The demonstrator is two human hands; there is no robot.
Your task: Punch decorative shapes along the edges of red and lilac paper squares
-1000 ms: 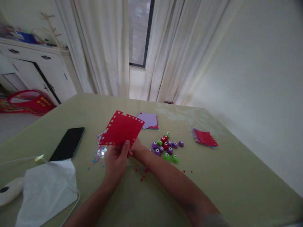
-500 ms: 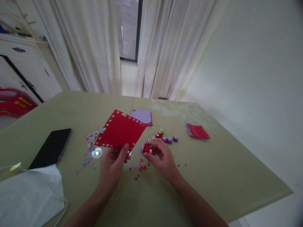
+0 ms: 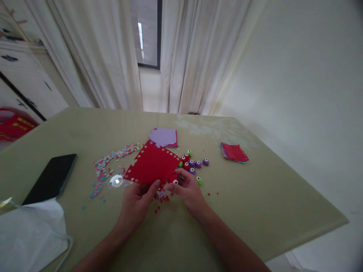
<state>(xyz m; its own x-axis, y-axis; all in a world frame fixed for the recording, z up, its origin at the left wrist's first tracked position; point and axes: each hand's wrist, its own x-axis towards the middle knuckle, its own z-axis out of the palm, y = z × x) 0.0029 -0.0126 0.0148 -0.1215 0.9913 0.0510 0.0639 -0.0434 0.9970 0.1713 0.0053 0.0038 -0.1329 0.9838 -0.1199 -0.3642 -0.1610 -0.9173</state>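
My left hand is closed on the lower edge of a red paper square, thumb on top. Small flower and heart shapes are cut out along the paper's edges. In my right hand, thumb and fingers pinch a small red paper punch with a white, eye-like button. The punch is at the paper's right lower edge; whether the paper sits in its slot I cannot tell. Just beyond my right hand stand several purple punches, with red and green ones among them. Red paper bits lie below the sheet.
Coloured confetti curves along the left of the paper. A black phone and a white face mask lie at the left. Lilac and red sheets are stacked behind; another paper pile lies at the right on the table.
My right hand has brought the red punch leftward to the paper's edge. The paper has turned and lowered slightly, and the view has shifted a little.
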